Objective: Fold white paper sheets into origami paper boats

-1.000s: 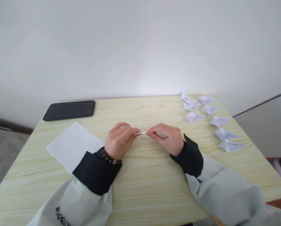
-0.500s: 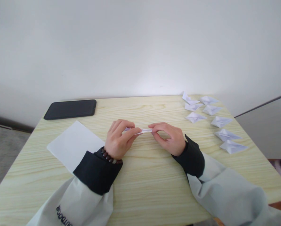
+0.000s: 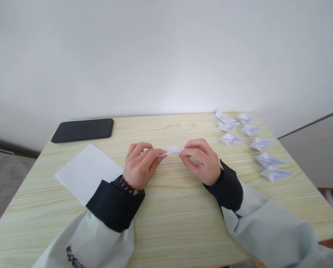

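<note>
A narrow folded piece of white paper (image 3: 172, 149) spans the gap between my two hands, just above the middle of the table. My left hand (image 3: 141, 163) pinches its left part between thumb and fingers; those fingers hide that end. At the other end, the thumb and fingertips of my right hand (image 3: 202, 162) close on the paper's right tip. Beneath my left forearm and cuff lies a flat sheet of white paper (image 3: 89, 169), partly covered by the sleeve.
Several folded paper boats (image 3: 262, 144) sit in two rough columns on the right of the table. A black phone (image 3: 82, 130) lies at the back left. The wooden table (image 3: 177, 223) meets a white wall (image 3: 166, 56) behind.
The folded paper has turned so more of its flat face shows between my hands. The right-hand fingers have lifted and shifted slightly at its tip. My left hand has barely moved.
</note>
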A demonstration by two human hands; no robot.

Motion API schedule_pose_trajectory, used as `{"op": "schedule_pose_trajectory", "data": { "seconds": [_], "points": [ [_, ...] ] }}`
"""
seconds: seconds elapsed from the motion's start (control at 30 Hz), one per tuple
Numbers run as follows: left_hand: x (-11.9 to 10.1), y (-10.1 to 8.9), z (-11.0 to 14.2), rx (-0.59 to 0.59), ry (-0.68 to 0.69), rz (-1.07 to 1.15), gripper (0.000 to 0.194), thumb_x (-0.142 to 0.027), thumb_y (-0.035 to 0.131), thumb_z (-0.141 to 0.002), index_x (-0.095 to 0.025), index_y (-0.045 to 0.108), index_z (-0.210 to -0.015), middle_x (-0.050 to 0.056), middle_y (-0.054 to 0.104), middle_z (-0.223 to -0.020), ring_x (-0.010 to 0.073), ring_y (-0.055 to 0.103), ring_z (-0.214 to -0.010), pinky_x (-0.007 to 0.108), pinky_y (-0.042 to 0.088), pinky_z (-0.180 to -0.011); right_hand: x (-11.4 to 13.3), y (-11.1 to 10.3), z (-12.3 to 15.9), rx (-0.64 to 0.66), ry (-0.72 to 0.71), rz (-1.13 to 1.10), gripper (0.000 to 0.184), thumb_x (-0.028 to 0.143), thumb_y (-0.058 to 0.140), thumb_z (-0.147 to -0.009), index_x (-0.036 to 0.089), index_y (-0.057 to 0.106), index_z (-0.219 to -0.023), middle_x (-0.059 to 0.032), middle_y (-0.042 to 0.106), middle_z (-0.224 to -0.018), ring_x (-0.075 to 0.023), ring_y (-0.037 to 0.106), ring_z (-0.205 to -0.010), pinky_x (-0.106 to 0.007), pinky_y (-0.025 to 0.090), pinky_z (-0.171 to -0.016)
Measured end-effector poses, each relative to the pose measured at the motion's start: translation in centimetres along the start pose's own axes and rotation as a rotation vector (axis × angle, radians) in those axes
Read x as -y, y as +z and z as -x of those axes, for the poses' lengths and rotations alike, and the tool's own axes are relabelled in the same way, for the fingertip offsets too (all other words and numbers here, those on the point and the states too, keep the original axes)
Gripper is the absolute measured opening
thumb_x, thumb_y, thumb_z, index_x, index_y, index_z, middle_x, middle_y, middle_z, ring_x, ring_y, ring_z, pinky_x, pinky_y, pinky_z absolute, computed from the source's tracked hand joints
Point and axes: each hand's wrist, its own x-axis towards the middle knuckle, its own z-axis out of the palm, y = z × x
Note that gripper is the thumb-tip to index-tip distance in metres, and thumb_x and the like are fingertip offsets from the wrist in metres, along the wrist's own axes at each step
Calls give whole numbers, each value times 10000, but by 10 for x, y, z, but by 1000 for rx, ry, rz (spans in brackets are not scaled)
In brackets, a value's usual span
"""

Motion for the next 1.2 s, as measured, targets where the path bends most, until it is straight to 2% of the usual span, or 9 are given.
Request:
{"op": "schedule_pose_trajectory", "data": {
  "seconds": [0.13, 0.3, 0.43, 0.67, 0.83, 1.07, 1.2],
  "points": [
    [-1, 1, 1, 17, 2, 87, 112, -146, 653, -767, -174, 622, -871, 10, 689, -737, 121, 588, -648, 271, 445, -648, -2, 3, 4, 12, -7, 3, 160, 125, 572, -802, 235, 655, -883, -31, 548, -825, -104, 567, -690, -231, 513, -597],
    [-3, 2, 1, 22, -13, 170, 137, -138, 631, -778, -162, 617, -912, 23, 700, -767, 114, 596, -630, 256, 464, -630, -7, 6, 8, 27, 7, -17, 278, 126, 567, -815, 266, 651, -1040, -23, 512, -848, -75, 542, -645, -210, 510, -590],
    [-5, 1, 0, 56, -20, 202, 154, -143, 614, -787, -163, 625, -940, 23, 693, -751, 114, 590, -623, 253, 466, -619, -8, 6, 9, 28, 20, -24, 308, 147, 558, -826, 297, 642, -1081, -19, 508, -844, -76, 533, -637, -212, 509, -585],
    [-4, 1, -1, 48, 49, 249, 185, -107, 628, -767, -153, 628, -947, 8, 652, -671, 105, 554, -596, 249, 448, -598, -6, 7, 8, 42, 19, -2, 258, 173, 577, -824, 268, 660, -1049, -19, 500, -819, -74, 519, -619, -200, 482, -550],
    [-6, 1, -1, 82, 67, 225, 194, -117, 598, -789, -185, 631, -968, -6, 646, -661, 104, 557, -605, 254, 442, -612, -4, 5, 6, 39, 21, 19, 160, 202, 578, -830, 247, 692, -933, -10, 509, -752, -79, 505, -591, -207, 451, -528],
    [-6, 0, -2, 93, 98, 165, 151, -120, 582, -802, -194, 636, -922, -1, 665, -692, 109, 587, -636, 263, 442, -637, -5, 4, 5, 168, 6, 99, 158, 233, 510, -876, 206, 666, -879, -29, 543, -764, -106, 538, -648, -226, 461, -573],
    [-6, 1, -2, 73, 90, 165, 152, -126, 602, -791, -194, 643, -920, -9, 644, -660, 111, 572, -621, 265, 438, -627, -5, 4, 5, 151, -6, 94, 139, 233, 525, -868, 203, 661, -859, -24, 538, -754, -99, 533, -632, -217, 455, -557]
  ]
}}
